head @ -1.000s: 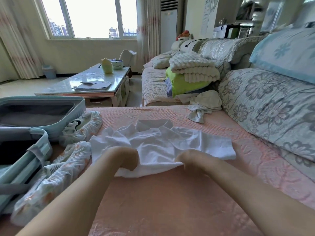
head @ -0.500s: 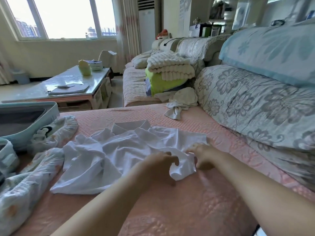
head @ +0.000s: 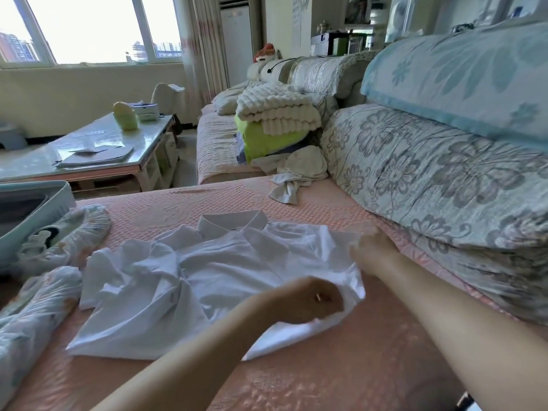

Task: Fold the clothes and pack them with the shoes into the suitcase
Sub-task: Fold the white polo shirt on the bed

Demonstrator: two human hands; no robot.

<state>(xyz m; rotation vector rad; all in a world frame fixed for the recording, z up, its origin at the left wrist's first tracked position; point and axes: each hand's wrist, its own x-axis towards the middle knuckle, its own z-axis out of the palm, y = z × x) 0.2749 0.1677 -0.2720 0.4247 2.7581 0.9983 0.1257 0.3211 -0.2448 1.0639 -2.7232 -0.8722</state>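
A crumpled white collared shirt [head: 189,277] lies on the pink sofa cover [head: 326,366], collar pointing away from me. My left hand [head: 308,301] grips the shirt's near right corner with curled fingers. My right hand [head: 372,247] pinches the shirt's right edge farther back, beside the floral cushion. Two shoes in patterned covers lie at the left, one [head: 71,235] beside the suitcase and one [head: 32,318] closer to me. The open light-blue suitcase [head: 32,209] sits at the left edge, only partly in view.
A floral back cushion [head: 430,185] runs along the right. A beige garment [head: 299,170] lies crumpled behind the shirt, in front of folded blankets and a lime pillow [head: 267,137]. A glass coffee table [head: 98,146] stands beyond the suitcase.
Both hands have shifted from the shirt's near hem to its right side, and they have since spread apart along that edge. The view has swung to the right, pushing the suitcase out of frame.
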